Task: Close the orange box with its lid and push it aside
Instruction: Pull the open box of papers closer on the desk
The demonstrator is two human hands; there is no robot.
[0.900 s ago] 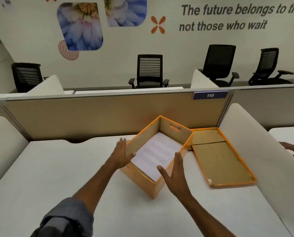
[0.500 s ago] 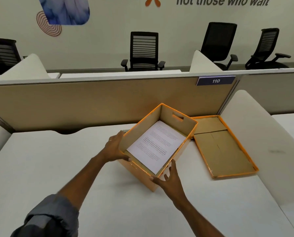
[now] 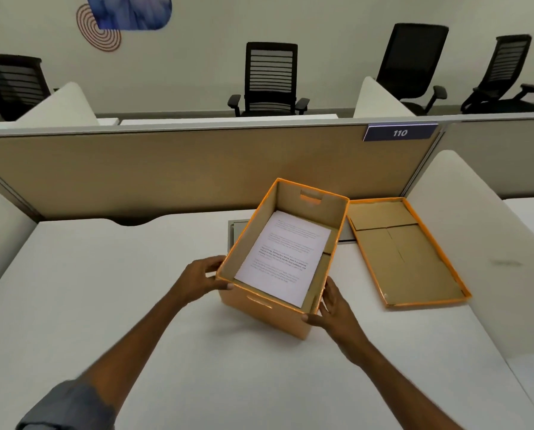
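Head view looks down on a white desk (image 3: 135, 321) with a beige partition (image 3: 166, 169) behind it. On the partition's upper right edge there is a dark blue sign (image 3: 399, 132) with the number "110" in white. On the wall behind, only a part of a blue picture (image 3: 132, 10) and a red spiral of rings (image 3: 99, 32) shows, and no words can be read there. The orange box (image 3: 268, 311) stands open on the desk, turned at an angle, with its near corner toward the person. Inside it, on the bottom, lies a white sheet of paper (image 3: 282, 259) with printed lines of text, some of them bold, but the letters are too small and blurred to read. Each short wall of the box has a handle slot. The lid (image 3: 405, 252) lies just beside the box on its right, with the brown inside facing up and the orange rim around it; nothing is inside it. The left hand (image 3: 200, 282) grips the near left corner of the box, with fingers curled on the outer wall and the thumb at the rim. The right hand (image 3: 333, 311) presses on the near right corner, with fingers spread along the outer wall and the thumb on the front face. Four black office chairs (image 3: 271, 79) stand behind the partition.
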